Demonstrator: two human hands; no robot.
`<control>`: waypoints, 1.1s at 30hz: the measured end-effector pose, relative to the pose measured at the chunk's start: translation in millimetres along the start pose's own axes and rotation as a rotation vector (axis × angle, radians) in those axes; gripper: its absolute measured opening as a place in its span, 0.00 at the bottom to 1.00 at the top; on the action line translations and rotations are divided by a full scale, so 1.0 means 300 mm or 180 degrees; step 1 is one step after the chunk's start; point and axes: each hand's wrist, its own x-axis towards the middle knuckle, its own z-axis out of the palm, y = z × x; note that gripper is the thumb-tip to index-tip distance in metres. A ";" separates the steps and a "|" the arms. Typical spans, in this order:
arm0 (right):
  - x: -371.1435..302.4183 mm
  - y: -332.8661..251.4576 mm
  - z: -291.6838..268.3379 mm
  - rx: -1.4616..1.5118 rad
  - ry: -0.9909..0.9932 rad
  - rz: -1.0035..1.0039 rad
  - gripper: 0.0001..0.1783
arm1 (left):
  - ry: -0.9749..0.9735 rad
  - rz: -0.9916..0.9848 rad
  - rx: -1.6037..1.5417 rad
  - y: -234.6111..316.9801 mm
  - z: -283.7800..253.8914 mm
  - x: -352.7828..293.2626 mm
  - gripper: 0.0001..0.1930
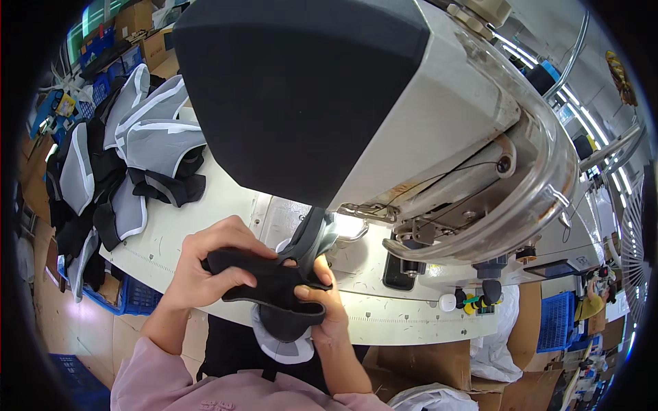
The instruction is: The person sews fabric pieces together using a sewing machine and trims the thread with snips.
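Both my hands grip a black padded fabric piece (274,284) with grey and white parts, held over the front edge of the white work table (384,322). My left hand (216,264) closes on its left end, with the thumb on top and the fingers behind. On its right side, my right hand (323,301) pinches the cloth with the thumb in front. A grey-edged strip of the piece reaches up beside the lit needle area of the sewing machine (466,89), whose front cover hides the needle. The piece's lower grey and white flap hangs toward my lap.
A heap of grey, white-edged and black fabric pieces (157,140) lies on the table's left end. A dark phone-like object (399,272) rests under the machine arm. Small bottles (471,303) stand at right. Below are cardboard boxes (425,363) and a blue crate (137,296).
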 end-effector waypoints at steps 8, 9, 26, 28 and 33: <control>0.056 -0.216 -0.117 -0.5154 0.1334 -0.3354 0.10 | 0.0046 0.0760 0.2364 -0.039 -0.145 0.128 0.22; 0.067 -0.255 -0.152 -0.5443 0.1656 -0.3260 0.10 | 0.0279 0.0702 0.2882 -0.077 -0.154 0.160 0.22; 0.473 -0.330 -0.432 -0.5202 0.1497 -0.3214 0.05 | 0.0004 0.3168 0.2867 -0.161 0.140 0.151 0.13; 0.464 -0.308 -0.438 -0.5117 0.1517 -0.3233 0.05 | -0.0238 0.3193 0.2913 -0.130 0.127 0.155 0.12; 0.451 -0.267 -0.446 -0.4985 0.1486 -0.3226 0.04 | -0.0450 0.3083 0.2865 -0.105 0.112 0.142 0.11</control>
